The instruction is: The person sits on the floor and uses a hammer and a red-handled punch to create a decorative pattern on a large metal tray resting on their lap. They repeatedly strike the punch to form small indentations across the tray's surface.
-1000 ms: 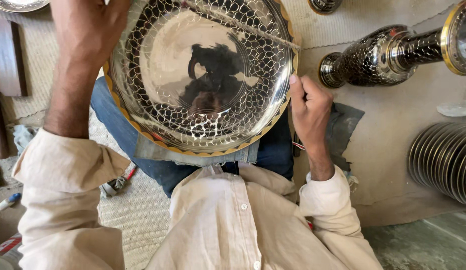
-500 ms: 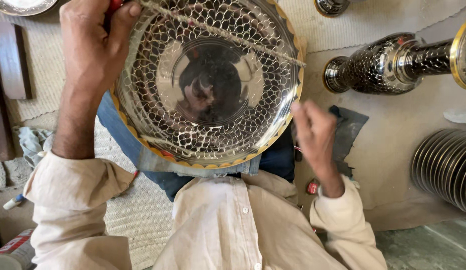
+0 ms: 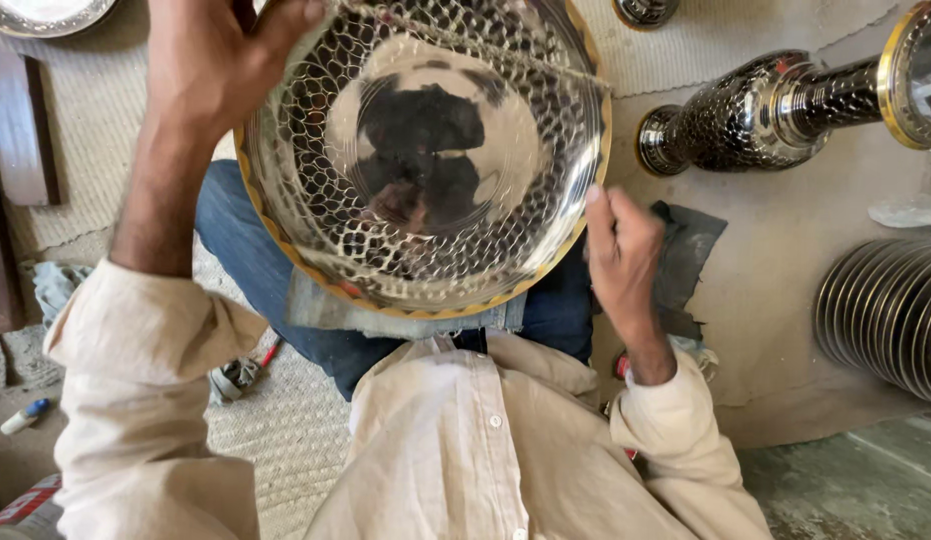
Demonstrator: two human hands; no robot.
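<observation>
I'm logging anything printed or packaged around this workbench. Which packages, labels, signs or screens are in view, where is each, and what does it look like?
No signs or screens show.
Possible package: bottom left corner by the left sleeve, a flat red, white and blue printed edge, mostly cut off.
Small tube: on the floor at the left edge, white with a blue cap.
Small red item: beside the right wrist, mostly hidden; its kind cannot be told.

Tray (image 3: pixel 425 160) on lap between both hands, vase (image 3: pixel 765 110) right, stacked plates (image 3: pixel 885 310) farther right.
</observation>
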